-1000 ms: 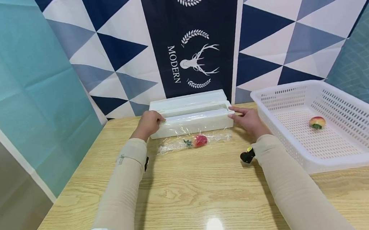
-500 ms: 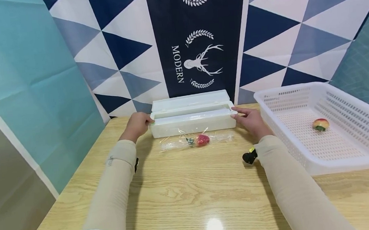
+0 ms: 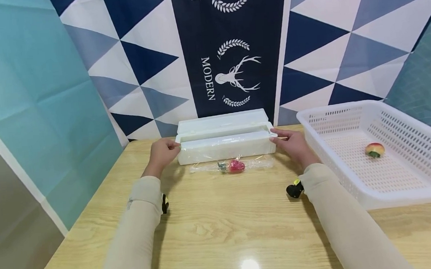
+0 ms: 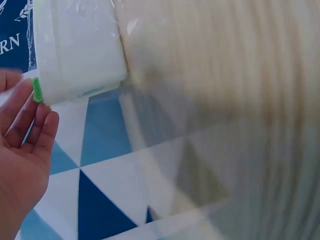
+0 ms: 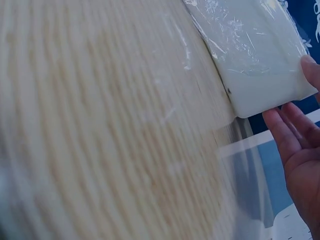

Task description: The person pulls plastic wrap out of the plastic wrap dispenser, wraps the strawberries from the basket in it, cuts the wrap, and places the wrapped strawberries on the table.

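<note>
A long white cling film dispenser stands at the back of the table with its lid raised. At its left end my left hand pinches a small green slide cutter. The thumb and fingers of my right hand grip the dispenser's right end; in the right wrist view, that hand has its thumb on the film-covered face. Clear cling film lies along the dispenser's front. A red strawberry with green leaves lies at that film, close before the dispenser.
A white perforated plastic basket stands to the right, beside my right forearm. Inside it lies a red and yellow fruit with a green leaf. A patterned cloth hangs right behind the dispenser. The wooden table stretches towards me.
My left hand has moved left along the dispenser's front to its left end with the green slide cutter. The right hand keeps its hold. The film over the strawberry has settled lower.
</note>
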Demonstrator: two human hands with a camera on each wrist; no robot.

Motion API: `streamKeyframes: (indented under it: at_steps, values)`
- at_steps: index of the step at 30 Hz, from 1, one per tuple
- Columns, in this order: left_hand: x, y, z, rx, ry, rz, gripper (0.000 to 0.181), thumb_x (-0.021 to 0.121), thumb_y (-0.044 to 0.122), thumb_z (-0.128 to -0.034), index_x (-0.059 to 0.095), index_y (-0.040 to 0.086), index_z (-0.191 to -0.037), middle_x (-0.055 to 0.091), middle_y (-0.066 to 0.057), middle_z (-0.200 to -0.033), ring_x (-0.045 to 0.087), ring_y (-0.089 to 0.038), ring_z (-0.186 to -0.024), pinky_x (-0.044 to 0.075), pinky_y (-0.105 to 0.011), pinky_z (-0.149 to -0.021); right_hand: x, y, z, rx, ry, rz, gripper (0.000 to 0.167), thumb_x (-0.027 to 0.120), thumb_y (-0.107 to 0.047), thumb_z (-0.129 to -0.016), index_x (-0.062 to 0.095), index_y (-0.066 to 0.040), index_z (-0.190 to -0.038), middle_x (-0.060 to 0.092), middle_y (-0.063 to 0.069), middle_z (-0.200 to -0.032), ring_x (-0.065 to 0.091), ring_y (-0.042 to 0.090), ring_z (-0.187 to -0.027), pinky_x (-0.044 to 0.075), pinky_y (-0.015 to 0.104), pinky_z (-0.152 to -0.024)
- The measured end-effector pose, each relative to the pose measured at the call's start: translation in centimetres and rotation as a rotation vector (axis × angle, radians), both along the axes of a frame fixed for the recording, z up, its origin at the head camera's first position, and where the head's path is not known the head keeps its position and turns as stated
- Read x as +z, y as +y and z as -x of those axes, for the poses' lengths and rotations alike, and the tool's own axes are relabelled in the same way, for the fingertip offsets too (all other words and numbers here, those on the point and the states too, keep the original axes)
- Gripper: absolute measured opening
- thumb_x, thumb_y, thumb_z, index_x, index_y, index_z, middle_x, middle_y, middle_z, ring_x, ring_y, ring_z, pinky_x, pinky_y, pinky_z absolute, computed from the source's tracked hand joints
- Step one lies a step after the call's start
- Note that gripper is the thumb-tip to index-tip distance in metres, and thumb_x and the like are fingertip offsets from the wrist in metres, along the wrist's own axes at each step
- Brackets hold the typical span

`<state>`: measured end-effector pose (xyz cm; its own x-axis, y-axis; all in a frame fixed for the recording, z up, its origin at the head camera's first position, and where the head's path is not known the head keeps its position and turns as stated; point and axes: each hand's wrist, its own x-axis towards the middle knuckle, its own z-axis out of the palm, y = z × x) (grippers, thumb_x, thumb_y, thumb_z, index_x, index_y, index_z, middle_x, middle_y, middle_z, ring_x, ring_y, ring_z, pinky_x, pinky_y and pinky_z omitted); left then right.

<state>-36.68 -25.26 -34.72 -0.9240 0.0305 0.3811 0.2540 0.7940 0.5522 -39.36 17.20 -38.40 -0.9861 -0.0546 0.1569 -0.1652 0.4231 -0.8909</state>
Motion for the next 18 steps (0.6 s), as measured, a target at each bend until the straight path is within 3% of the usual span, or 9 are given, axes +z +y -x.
streamKeyframes:
  at_steps: [3, 7, 13, 18]
  values:
    - [-0.7, 0.3, -0.1, 0.029, -0.003, -0.127, 0.028, 0.076, 0.026, -0.0856, 0.076, 0.001, -0.100, 0.064, -0.013, -0.094, 0.053, -0.025, -0.082, 0.045, -0.038, -0.073, 0.0, 0.0, -0.1, -0.005, -0.002, 0.007, 0.058, 0.068, -0.043, -0.091, 0.053, -0.019, -0.141, 0.049, 0.013, -0.144, 0.057, 0.023, -0.107, 0.048, 0.025, -0.082]
    - [-1.3, 0.7, 0.1, 0.076, -0.007, -0.299, 0.028, 0.079, 0.022, -0.0831, 0.075, 0.000, -0.100, 0.062, -0.011, -0.096, 0.053, -0.024, -0.087, 0.046, -0.038, -0.078, 0.0, -0.2, 0.1, -0.001, -0.024, 0.051, 0.059, 0.068, -0.041, -0.091, 0.051, -0.018, -0.143, 0.049, 0.014, -0.143, 0.055, 0.026, -0.115, 0.047, 0.030, -0.092]
    - [-1.8, 2.0, 0.5, 0.200, -0.118, -0.645, 0.026, 0.077, 0.012, -0.0819, 0.068, -0.001, -0.102, 0.056, -0.008, -0.101, 0.048, -0.020, -0.096, 0.044, -0.034, -0.086, 0.2, -0.8, 0.4, 0.005, -0.132, 0.274, 0.057, 0.066, -0.027, -0.094, 0.047, -0.013, -0.146, 0.042, 0.012, -0.149, 0.047, 0.024, -0.126, 0.039, 0.040, -0.107]
    - [-1.9, 3.2, 0.9, 0.257, -0.164, -0.830, 0.034, 0.071, 0.007, -0.0821, 0.059, -0.001, -0.113, 0.048, -0.007, -0.111, 0.043, -0.021, -0.104, 0.044, -0.033, -0.093, 0.9, -1.7, 0.6, -0.009, -0.154, 0.450, 0.054, 0.057, -0.013, -0.097, 0.037, -0.002, -0.145, 0.035, 0.016, -0.150, 0.043, 0.025, -0.126, 0.035, 0.042, -0.109]
